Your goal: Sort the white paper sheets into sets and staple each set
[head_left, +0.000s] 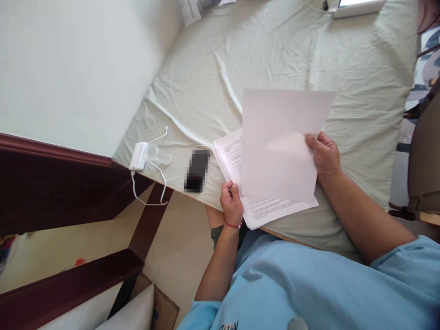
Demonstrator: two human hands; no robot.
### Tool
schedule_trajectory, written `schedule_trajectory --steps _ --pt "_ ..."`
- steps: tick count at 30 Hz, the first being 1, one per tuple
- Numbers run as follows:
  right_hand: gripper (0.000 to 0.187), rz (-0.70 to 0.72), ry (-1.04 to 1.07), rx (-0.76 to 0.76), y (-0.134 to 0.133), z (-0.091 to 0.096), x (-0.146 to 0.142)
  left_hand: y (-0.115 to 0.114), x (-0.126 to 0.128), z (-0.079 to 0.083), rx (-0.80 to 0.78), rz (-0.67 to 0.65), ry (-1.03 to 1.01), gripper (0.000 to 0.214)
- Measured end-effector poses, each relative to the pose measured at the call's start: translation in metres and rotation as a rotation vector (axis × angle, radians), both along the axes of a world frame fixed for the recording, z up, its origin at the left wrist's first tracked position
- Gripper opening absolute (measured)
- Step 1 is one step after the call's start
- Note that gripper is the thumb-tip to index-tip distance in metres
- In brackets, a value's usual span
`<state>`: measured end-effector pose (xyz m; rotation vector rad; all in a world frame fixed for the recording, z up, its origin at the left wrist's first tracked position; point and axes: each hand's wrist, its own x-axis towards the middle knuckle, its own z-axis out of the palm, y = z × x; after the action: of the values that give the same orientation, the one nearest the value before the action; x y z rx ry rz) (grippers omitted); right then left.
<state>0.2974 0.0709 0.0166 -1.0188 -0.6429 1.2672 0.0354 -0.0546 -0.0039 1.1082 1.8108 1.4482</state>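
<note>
A blank-looking sheet of paper [278, 142] is raised above a stack of printed papers [275, 213] at the table's near edge. My right hand [326, 155] pinches the sheet by its right side, thumb on top. At the stack's left edge, my left hand [231, 203] is closed on the papers, with a red string round its wrist. The raised sheet covers most of the stack; lines of print show to its left and below it. A dark phone [197, 171], pixelated in the picture, lies left of the stack.
A white power bank [139, 156] with a looped cable and a clear plastic piece [160, 155] sit at the table's left corner. A pale wrinkled cloth [199, 87] covers the table. At the far right stands a white device [359, 8]; a chair [425, 151] is on the right.
</note>
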Motion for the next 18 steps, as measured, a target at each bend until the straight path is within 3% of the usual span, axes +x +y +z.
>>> schedule_trajectory --steps 18 --pt "0.036 0.038 0.058 -0.013 0.006 -0.004 0.0072 0.0017 0.0024 0.0078 -0.036 0.001 0.014 0.035"
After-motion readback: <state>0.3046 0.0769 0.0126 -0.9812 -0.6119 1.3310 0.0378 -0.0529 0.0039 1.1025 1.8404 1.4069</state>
